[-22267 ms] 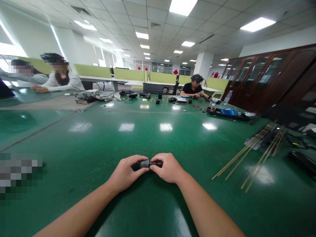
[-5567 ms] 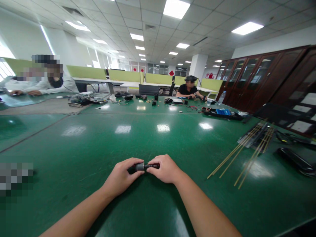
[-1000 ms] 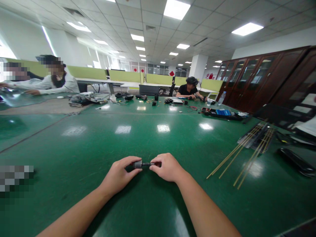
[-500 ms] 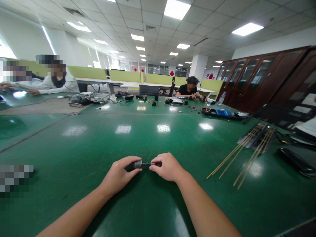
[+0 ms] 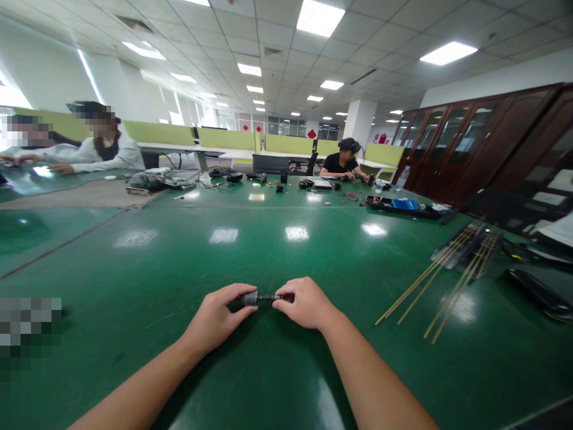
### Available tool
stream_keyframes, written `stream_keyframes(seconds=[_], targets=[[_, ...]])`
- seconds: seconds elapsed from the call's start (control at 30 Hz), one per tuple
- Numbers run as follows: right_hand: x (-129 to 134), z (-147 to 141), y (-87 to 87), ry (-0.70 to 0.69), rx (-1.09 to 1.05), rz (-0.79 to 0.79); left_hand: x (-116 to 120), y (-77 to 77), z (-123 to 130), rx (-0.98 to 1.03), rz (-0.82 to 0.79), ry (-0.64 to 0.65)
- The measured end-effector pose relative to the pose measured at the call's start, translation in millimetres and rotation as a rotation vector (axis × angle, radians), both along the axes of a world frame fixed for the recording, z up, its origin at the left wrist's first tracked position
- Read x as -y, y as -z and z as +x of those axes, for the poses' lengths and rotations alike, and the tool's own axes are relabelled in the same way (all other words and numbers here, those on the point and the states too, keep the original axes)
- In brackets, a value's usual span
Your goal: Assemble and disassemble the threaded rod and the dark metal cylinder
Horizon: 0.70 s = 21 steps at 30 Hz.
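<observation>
Low over the green table, my left hand (image 5: pixel 218 316) grips a short grey cylinder (image 5: pixel 250 298) between thumb and fingers; its left end is hidden in the hand. A thin dark shaft (image 5: pixel 266 297) runs from the cylinder toward the right. My right hand (image 5: pixel 307 303) pinches the shaft's far end between thumb and fingertips. Whether cylinder and shaft are one piece I cannot tell. The two hands face each other, a small gap apart.
Thin brass-coloured rods (image 5: pixel 423 286) lie at the right near a black case (image 5: pixel 539 294). A tray with blue items (image 5: pixel 405 204), a bottle (image 5: pixel 402 178) and electronic parts (image 5: pixel 156 179) are farther back. A pixelated object (image 5: pixel 27 319) is at left. Co-workers sit across the table.
My right hand has shifted very slightly to the right along the shaft line. My left hand stays in place on the cylinder. A co-worker at the far left has moved a little.
</observation>
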State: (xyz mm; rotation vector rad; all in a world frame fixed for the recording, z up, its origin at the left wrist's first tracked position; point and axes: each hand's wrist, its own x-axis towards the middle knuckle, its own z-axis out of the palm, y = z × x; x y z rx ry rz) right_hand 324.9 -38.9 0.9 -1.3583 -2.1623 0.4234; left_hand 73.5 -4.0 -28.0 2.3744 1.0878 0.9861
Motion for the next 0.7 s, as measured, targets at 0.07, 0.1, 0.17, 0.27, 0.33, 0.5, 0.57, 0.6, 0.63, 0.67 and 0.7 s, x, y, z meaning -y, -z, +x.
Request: stream_keyframes(seconds=[0.07, 0.1, 0.17, 0.27, 0.33, 0.5, 0.57, 0.6, 0.63, 0.67, 0.7], targets=[[0.4, 0.0, -1.2, 0.002, 0.001, -0.002, 0.2, 0.3, -0.6, -0.004, 0.001, -0.005], [0.7, 0.0, -1.7, 0.003, 0.002, -0.004, 0.3, 0.3, -0.8, -0.006, 0.001, -0.007], [1.3, -0.1, -2.8, 0.004, 0.002, -0.009, 0.2, 0.1, -1.2, -0.006, 0.000, -0.007], [1.8, 0.0, -3.7, 0.006, 0.005, -0.018, 0.1, -0.6, -1.3, -0.003, -0.002, -0.004], [1.8, 0.3, -3.9, 0.010, 0.003, -0.021, 0.0, -1.2, -1.1, -0.001, -0.001, -0.005], [1.5, 1.8, -3.4, 0.005, 0.000, -0.018, -0.5, -2.2, -0.4, 0.003, 0.000, -0.009], [1.3, 2.1, -2.9, 0.004, 0.003, -0.016, -0.6, -2.4, -0.2, 0.003, 0.000, -0.008], [1.2, 2.2, -2.6, 0.006, 0.005, -0.015, -0.5, -2.3, -0.1, 0.002, -0.001, -0.008], [1.0, 2.2, -2.3, 0.009, 0.006, -0.014, -0.5, -2.2, 0.1, 0.002, -0.002, -0.010], [0.8, 2.2, -2.0, 0.011, 0.008, -0.014, -0.4, -1.9, 0.1, 0.003, -0.003, -0.011], [0.7, 2.2, -1.8, 0.012, 0.009, -0.015, -0.5, -1.5, 0.1, 0.003, -0.004, -0.010]])
